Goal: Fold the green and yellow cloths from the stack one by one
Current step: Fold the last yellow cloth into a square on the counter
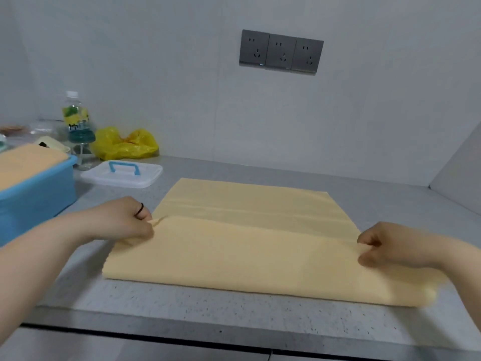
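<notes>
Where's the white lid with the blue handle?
Head view, left: the lid lies flat on the counter, beside the blue bin, in front of the yellow bag.

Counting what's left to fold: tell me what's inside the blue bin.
Yellow cloth fills the blue bin to its rim; whatever lies beneath that top layer is hidden.

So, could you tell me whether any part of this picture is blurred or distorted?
Head view: the right hand and the near right corner of the yellow cloth are motion-blurred; the left hand is sharper; the wide lens tilts the wall sockets.
</notes>
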